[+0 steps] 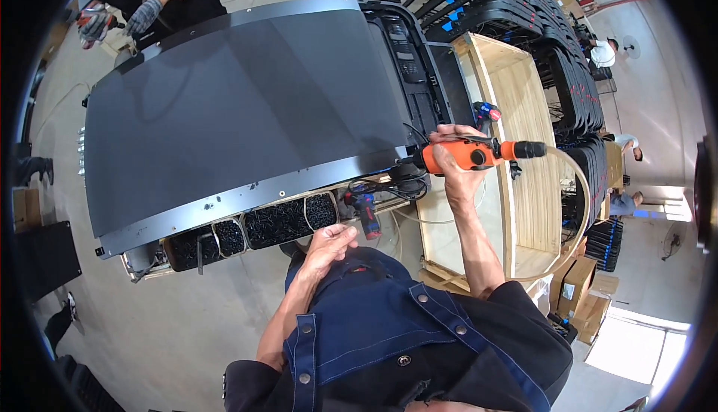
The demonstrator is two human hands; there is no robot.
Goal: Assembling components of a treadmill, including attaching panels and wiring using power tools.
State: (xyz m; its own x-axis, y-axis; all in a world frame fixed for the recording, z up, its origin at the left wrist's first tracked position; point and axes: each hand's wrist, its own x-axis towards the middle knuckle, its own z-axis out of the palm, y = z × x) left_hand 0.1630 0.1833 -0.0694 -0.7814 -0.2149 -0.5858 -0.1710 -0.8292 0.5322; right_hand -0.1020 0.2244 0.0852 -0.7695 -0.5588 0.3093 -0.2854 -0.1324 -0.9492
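Note:
My right hand [456, 164] is wrapped round an orange and black power screwdriver [470, 155] with a pale hose [577, 180] at its rear end. The screwdriver lies nearly level. Its black tip points left and is at the corner of the large dark panel [247, 90], by the silver edge strip [224, 201]; I cannot tell whether it touches a screw. My left hand [330, 247] is closed in front of my body, thumb against fingers, and whatever it may hold is too small to make out. Beside it stand bins of black screws [280, 223].
A second blue and red cordless drill [365, 211] hangs at the panel's near edge, beside coiled black cable. To the right is a wooden crate [516, 135], with stacked black frames [538, 31] behind. Across the panel, a person in gloves [146, 14] handles a tool.

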